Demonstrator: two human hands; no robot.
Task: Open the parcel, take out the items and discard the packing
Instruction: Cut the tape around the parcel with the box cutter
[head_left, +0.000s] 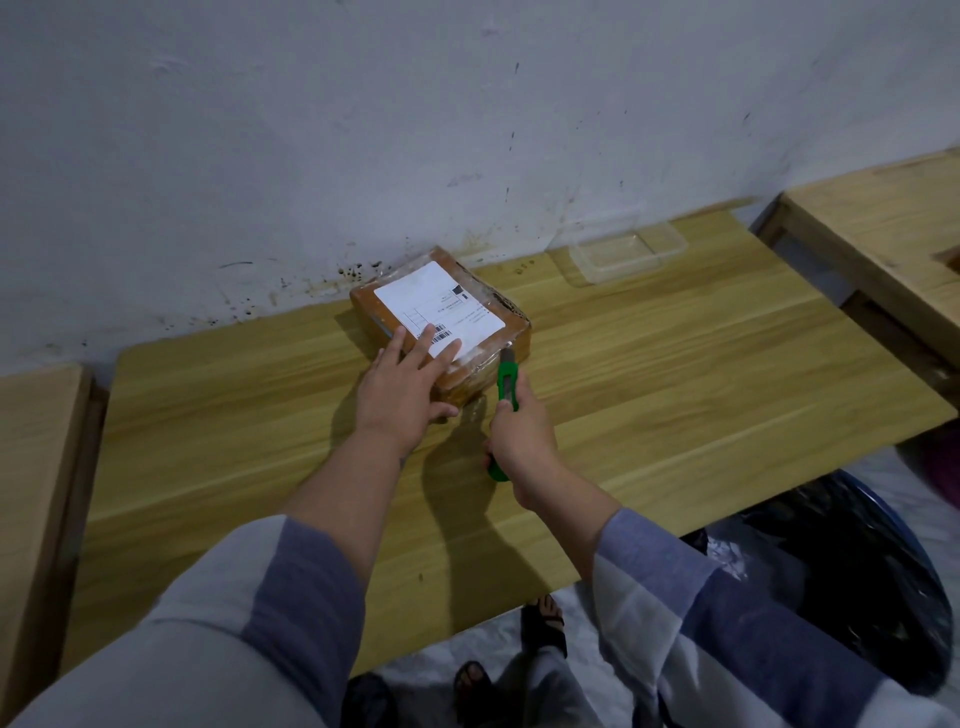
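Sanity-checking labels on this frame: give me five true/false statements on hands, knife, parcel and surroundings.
1. The left hand lies flat on the parcel. True.
2. The right hand holds a red knife. False: the knife is green.
3. The knife tip is at the parcel's near right edge. True.
4. The parcel is already open. False: it is closed and taped, label on top.
5. The clear tray sits on the parcel. False: it sits apart, on the table by the wall.
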